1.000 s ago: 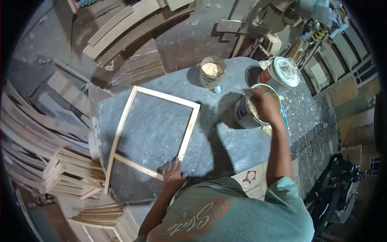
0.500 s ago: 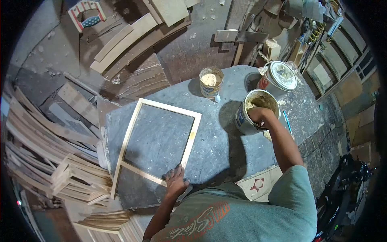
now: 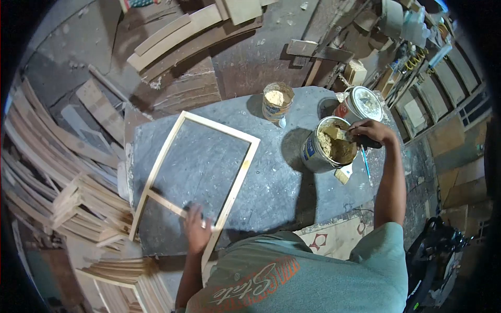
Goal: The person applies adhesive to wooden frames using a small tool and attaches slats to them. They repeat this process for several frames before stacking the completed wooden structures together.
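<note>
My right hand [image 3: 371,131] grips a putty knife [image 3: 342,134] by its dark handle at the mouth of an open metal can [image 3: 316,155]. The knife's blade reaches in over tan, pasty filler [image 3: 327,145] that coats the can's inside. On the work table lies a pale wooden frame [image 3: 221,127] with a crossbar [image 3: 166,203]. My left hand [image 3: 197,229], a little blurred, rests over the crossbar near the right rail, fingers apart.
A smaller tin [image 3: 276,108] of pale powder stands behind the can, near a lidded can [image 3: 364,104]. A paintbrush [image 3: 343,173] and a blue pen-like stick [image 3: 366,163] lie beside the open can. Stacked wooden frames [image 3: 86,208] fill the left side.
My right hand has come up out of the can, and the putty knife now shows in it. My left hand has shifted left along the crossbar, and the frame has slid toward me.
</note>
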`<action>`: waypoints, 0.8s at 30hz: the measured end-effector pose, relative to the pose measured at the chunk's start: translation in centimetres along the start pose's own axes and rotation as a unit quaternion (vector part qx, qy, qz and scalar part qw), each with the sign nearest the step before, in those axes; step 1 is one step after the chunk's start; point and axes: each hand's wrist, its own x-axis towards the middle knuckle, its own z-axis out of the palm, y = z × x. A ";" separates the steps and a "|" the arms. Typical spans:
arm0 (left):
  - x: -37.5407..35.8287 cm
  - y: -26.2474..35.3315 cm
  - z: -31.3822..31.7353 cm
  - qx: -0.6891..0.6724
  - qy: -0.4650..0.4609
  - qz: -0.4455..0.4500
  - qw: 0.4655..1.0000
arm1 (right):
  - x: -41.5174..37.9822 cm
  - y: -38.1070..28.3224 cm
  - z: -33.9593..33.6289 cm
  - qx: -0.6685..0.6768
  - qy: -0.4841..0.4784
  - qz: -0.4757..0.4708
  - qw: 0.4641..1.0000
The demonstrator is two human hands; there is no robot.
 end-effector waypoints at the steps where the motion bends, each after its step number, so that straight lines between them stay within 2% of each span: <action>1: -0.4 -1.2 -0.1 0.007 0.026 -0.015 1.000 | -0.4 -0.5 0.2 0.049 -0.013 -0.022 0.998; 4: -2.6 -5.4 0.8 0.009 0.080 -0.062 0.995 | -1.6 -4.9 3.2 0.125 -0.041 -0.036 0.991; 5: -3.5 -7.2 1.8 -0.010 0.076 -0.072 0.994 | -1.2 -5.0 5.0 0.114 -0.033 -0.068 0.991; 6: -4.7 -8.8 2.1 -0.026 0.072 -0.087 0.993 | -1.0 -6.6 6.9 0.109 -0.055 -0.042 0.992; 8: -6.3 -8.7 1.5 -0.003 0.026 -0.176 0.984 | 0.7 -7.3 12.6 0.097 -0.127 -0.078 0.984; 10: -7.7 -8.2 1.9 0.010 0.018 -0.208 0.978 | 2.8 -7.5 19.1 0.085 -0.196 -0.108 0.971; 12: -8.7 -7.0 1.5 0.024 -0.032 -0.222 0.974 | 3.8 -8.0 26.1 0.085 -0.218 -0.131 0.964; 13: -9.4 -7.8 3.1 0.021 -0.042 -0.222 0.974 | 4.3 -7.5 29.8 0.054 -0.180 -0.170 0.967; 16: -9.6 -6.0 2.3 0.050 -0.127 -0.241 0.961 | 5.7 -6.9 37.1 -0.091 -0.100 -0.258 0.957; 19: -9.6 -6.0 2.3 0.037 -0.137 -0.254 0.957 | 5.7 -8.3 40.1 -0.156 -0.033 -0.259 0.953; 24: -9.6 -6.0 2.4 0.039 -0.133 -0.254 0.957 | 5.6 -8.5 42.4 -0.234 -0.005 -0.255 0.938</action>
